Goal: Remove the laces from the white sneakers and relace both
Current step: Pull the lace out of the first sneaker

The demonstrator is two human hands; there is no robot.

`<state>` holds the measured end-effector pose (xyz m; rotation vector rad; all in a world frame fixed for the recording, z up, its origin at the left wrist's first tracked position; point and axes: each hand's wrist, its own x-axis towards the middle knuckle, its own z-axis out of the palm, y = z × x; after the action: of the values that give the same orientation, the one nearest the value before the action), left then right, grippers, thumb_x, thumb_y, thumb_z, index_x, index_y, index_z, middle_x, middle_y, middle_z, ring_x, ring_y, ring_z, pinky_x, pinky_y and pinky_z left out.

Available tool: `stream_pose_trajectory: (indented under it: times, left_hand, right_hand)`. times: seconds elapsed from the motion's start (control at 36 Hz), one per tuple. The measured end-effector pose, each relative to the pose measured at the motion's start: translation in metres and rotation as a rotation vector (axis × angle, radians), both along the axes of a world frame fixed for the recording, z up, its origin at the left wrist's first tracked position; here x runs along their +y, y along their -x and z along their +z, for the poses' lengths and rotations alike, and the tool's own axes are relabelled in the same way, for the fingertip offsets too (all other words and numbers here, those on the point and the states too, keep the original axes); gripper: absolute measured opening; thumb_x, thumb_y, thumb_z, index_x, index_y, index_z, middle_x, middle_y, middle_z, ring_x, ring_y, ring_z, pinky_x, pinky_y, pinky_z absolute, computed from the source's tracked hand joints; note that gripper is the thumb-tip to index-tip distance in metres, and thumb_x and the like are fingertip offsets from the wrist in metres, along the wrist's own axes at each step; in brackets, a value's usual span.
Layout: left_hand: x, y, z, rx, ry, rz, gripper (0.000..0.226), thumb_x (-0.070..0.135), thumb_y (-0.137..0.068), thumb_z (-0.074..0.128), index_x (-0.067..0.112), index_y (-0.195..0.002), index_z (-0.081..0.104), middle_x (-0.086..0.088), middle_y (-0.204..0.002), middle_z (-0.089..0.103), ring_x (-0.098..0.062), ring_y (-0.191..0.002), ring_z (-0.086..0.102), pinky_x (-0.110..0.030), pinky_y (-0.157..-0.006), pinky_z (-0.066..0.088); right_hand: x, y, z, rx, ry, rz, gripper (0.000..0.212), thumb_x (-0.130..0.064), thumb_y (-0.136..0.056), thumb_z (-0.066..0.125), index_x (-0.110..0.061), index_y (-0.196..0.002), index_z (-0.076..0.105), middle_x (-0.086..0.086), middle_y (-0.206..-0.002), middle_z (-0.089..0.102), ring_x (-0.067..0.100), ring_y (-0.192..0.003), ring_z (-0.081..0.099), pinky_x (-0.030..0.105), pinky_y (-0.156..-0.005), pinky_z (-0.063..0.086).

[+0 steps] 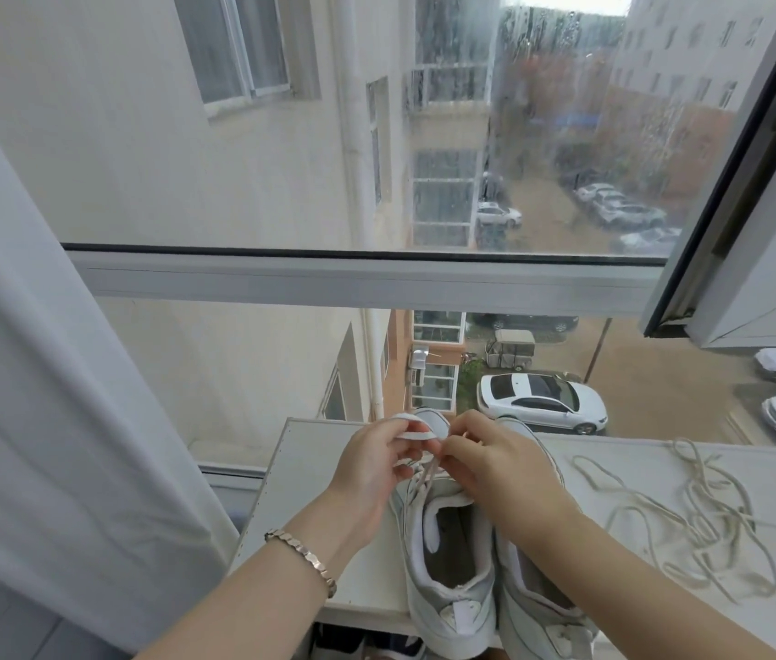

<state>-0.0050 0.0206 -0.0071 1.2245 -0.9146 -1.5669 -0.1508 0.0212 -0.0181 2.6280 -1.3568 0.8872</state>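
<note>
on the white shelf top the left hand had curled fingers pinching a white flap at the front of the left white leather sneaker; the right hand pinched that shoe's off-white cord lace near the toe eyelets, beside the right white sneaker, with a loose tangled lace further right; unlacing or relacing, unclear; next, probably drawing the end through one eyelet
</note>
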Motion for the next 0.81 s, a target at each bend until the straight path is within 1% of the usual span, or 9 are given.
stream_pose_trajectory:
  times: [0.11, 0.22, 0.31, 0.36, 0.47, 0.58, 0.64, 0.72, 0.81]
  left_hand:
    - [0.002, -0.002, -0.002, 0.100, 0.055, 0.020, 0.029, 0.010, -0.091, 0.036, 0.011, -0.078, 0.062, -0.005, -0.074, 0.064, -0.011, -0.068, 0.056, -0.026, -0.068, 0.039]
    - [0.007, 0.006, -0.022, -0.056, 0.118, -0.041, 0.037, -0.007, -0.087, 0.046, 0.018, -0.113, 0.053, 0.003, -0.095, 0.067, -0.008, -0.089, 0.063, -0.017, -0.074, 0.049]
    - [0.010, 0.017, -0.038, -0.270, 0.255, -0.165, 0.024, 0.010, -0.087, 0.064, 0.030, -0.100, 0.063, 0.009, -0.092, 0.071, -0.006, -0.092, 0.065, -0.021, -0.083, 0.051]
    - [0.010, 0.019, -0.042, -0.320, 0.300, -0.132, 0.019, 0.014, -0.086, 0.065, 0.032, -0.085, 0.071, 0.008, -0.083, 0.072, -0.005, -0.085, 0.066, -0.023, -0.082, 0.051]
    - [0.010, 0.020, -0.049, -0.322, 0.323, -0.086, 0.037, 0.009, -0.088, 0.063, 0.036, -0.065, 0.073, 0.013, -0.075, 0.072, -0.001, -0.079, 0.066, -0.014, -0.077, 0.046]
    - [0.013, 0.019, -0.054, -0.431, 0.381, -0.085, 0.038, 0.012, -0.090, 0.060, 0.041, -0.068, 0.070, 0.017, -0.071, 0.069, 0.002, -0.075, 0.063, -0.011, -0.074, 0.044]
    - [0.014, 0.016, -0.056, -0.487, 0.425, -0.097, 0.031, 0.014, -0.091, 0.059, 0.034, -0.070, 0.069, 0.014, -0.065, 0.066, 0.003, -0.067, 0.059, -0.010, -0.069, 0.042]
    - [0.013, 0.011, -0.056, -0.531, 0.435, -0.122, 0.022, 0.017, -0.092, 0.058, 0.017, -0.073, 0.070, 0.010, -0.060, 0.061, 0.002, -0.060, 0.054, -0.009, -0.064, 0.040]
    - [0.011, 0.006, -0.057, -0.546, 0.423, -0.128, 0.024, 0.018, -0.091, 0.058, 0.024, -0.071, 0.069, 0.010, -0.059, 0.062, 0.001, -0.059, 0.055, -0.010, -0.064, 0.040]
  right_hand:
    - [0.000, 0.001, -0.004, -0.032, 0.060, 0.012, 0.018, -0.008, -0.061, 0.086, -0.012, -0.068, 0.069, 0.002, -0.072, 0.063, 0.020, -0.054, 0.057, 0.020, -0.047, 0.042]
    - [0.002, 0.003, 0.001, -0.345, -0.195, -0.078, 0.009, -0.008, -0.072, 0.078, -0.011, -0.073, 0.070, -0.004, -0.076, 0.062, 0.008, -0.068, 0.056, 0.024, -0.063, 0.046]
    - [0.003, 0.001, 0.007, -0.510, -0.375, -0.110, 0.010, -0.005, -0.075, 0.074, -0.010, -0.069, 0.068, -0.009, -0.067, 0.059, 0.008, -0.064, 0.053, 0.014, -0.062, 0.040]
    - [0.004, 0.000, 0.013, -0.603, -0.435, -0.121, 0.013, -0.001, -0.074, 0.073, -0.009, -0.065, 0.066, -0.002, -0.063, 0.062, 0.009, -0.063, 0.055, 0.014, -0.062, 0.042]
    - [0.004, 0.002, 0.024, -0.770, -0.530, -0.129, 0.015, 0.000, -0.075, 0.071, -0.006, -0.062, 0.067, 0.006, -0.062, 0.065, 0.007, -0.058, 0.056, 0.017, -0.061, 0.045]
    - [0.005, 0.006, 0.027, -0.909, -0.552, -0.129, 0.019, 0.000, -0.078, 0.069, -0.005, -0.060, 0.067, 0.006, -0.056, 0.065, 0.010, -0.055, 0.057, 0.024, -0.062, 0.049]
    - [0.003, 0.007, 0.025, -0.996, -0.546, -0.163, 0.020, -0.001, -0.078, 0.069, -0.002, -0.059, 0.067, 0.010, -0.056, 0.063, 0.012, -0.055, 0.055, 0.025, -0.060, 0.048]
    - [-0.001, 0.007, 0.023, -1.191, -0.544, -0.222, 0.027, 0.002, -0.077, 0.069, -0.006, -0.052, 0.066, 0.007, -0.053, 0.059, 0.011, -0.052, 0.054, 0.017, -0.055, 0.048]
    - [-0.003, 0.010, 0.020, -1.330, -0.521, -0.295, 0.029, 0.001, -0.078, 0.069, -0.011, -0.051, 0.068, -0.001, -0.050, 0.059, 0.008, -0.050, 0.054, 0.017, -0.056, 0.051]
